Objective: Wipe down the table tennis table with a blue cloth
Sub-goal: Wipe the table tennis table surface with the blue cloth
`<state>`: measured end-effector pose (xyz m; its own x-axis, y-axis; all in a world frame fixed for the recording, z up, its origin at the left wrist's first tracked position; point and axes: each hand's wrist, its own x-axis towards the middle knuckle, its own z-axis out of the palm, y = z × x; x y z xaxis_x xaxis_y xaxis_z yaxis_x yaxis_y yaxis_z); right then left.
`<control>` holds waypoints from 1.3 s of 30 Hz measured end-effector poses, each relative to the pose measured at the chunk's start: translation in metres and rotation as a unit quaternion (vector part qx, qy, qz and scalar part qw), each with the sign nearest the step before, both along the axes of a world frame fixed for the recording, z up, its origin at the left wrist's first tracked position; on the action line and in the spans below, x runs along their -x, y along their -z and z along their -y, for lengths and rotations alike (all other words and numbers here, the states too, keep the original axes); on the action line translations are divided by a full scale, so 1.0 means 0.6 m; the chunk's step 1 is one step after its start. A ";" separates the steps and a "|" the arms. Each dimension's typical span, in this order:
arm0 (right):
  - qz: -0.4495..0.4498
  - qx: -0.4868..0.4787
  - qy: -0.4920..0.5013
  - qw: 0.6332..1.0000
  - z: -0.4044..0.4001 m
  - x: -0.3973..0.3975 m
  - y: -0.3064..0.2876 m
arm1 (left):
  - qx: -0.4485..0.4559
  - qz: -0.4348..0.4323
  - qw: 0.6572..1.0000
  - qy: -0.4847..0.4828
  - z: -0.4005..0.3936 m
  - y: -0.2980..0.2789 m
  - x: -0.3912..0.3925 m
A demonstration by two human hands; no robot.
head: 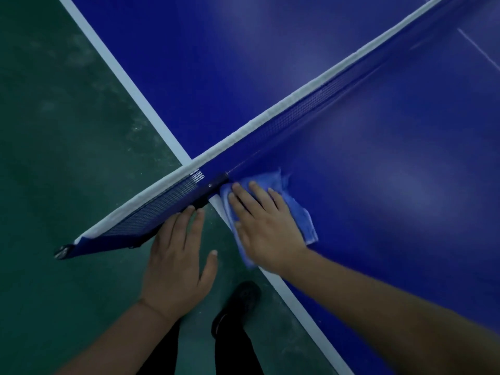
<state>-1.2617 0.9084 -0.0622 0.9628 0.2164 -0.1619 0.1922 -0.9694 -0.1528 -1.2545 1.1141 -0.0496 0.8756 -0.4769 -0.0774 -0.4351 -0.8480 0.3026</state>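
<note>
The blue table tennis table (392, 171) fills the right and top of the head view, with a white edge line. A crumpled blue cloth (300, 215) lies on the table's near edge, right beside the net. My right hand (266, 226) presses flat on the cloth with straight fingers, fingertips close to the net post. My left hand (178, 263) hovers off the table's side with spread, straight fingers, its fingertips touching the underside of the overhanging net bracket (140, 234).
The net (297, 109) with a white top band runs diagonally across the table and juts past its left edge over the green floor (59, 131). My dark shoe (238, 304) and trouser legs stand beside the table edge.
</note>
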 end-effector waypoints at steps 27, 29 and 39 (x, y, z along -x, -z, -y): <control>0.026 0.030 0.092 0.995 0.006 -0.030 -0.001 | 0.050 -0.036 0.998 -0.018 -0.023 0.005 0.005; 0.036 0.026 0.027 0.999 -0.030 -0.003 0.007 | 0.051 -0.033 0.998 -0.013 -0.024 0.004 0.003; 0.058 0.062 0.406 0.910 0.311 -0.083 -0.017 | 0.095 -0.022 0.995 -0.016 -0.014 -0.010 -0.014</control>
